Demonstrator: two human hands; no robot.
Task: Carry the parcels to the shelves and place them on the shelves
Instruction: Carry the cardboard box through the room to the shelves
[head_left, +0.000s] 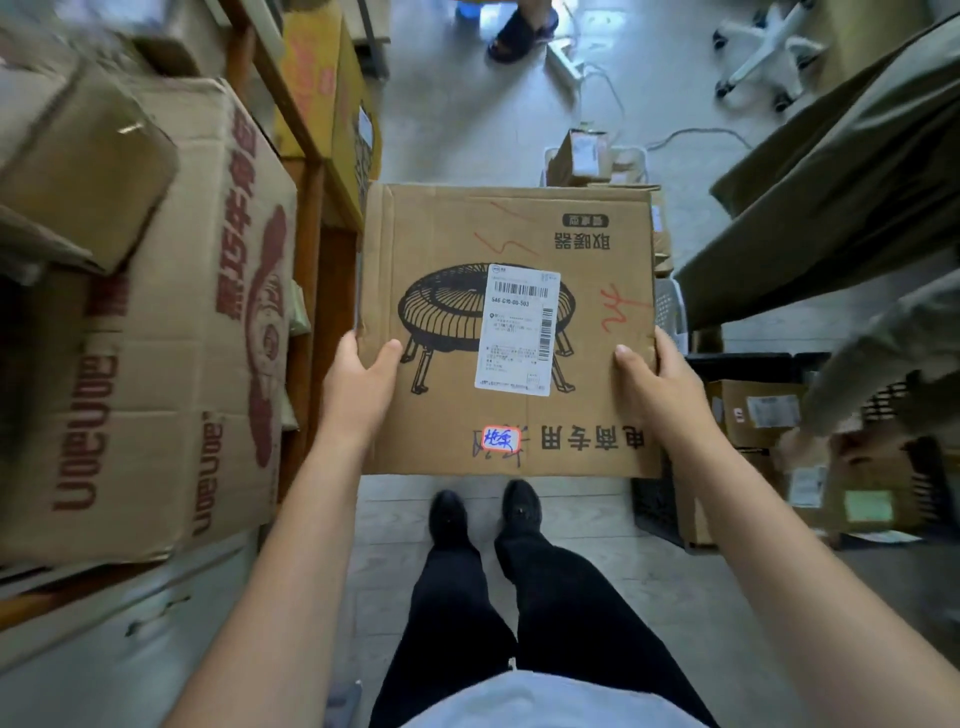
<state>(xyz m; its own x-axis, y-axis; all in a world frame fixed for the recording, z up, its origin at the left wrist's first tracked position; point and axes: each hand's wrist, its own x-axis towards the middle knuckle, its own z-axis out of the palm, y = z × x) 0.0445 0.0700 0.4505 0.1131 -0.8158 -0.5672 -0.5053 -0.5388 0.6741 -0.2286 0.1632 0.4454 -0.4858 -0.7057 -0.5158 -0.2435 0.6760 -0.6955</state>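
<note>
I hold a flat brown cardboard parcel (447, 249) level in front of me, above the floor. It bears a black heater drawing, a white shipping label and red scribbles. My left hand (358, 382) grips its near left edge, thumb on top. My right hand (662, 387) grips the near right edge the same way. A wooden shelf frame (311, 218) stands close on the left, loaded with large cartons; the parcel's left edge is right next to it.
A big carton with red print (171, 332) fills the left shelf. Small parcels (584, 156) lie on the floor ahead. Crates and boxes (753, 415) sit at right under a draped table. A person's sandalled foot (519, 31) and a chair base (763, 52) are farther off.
</note>
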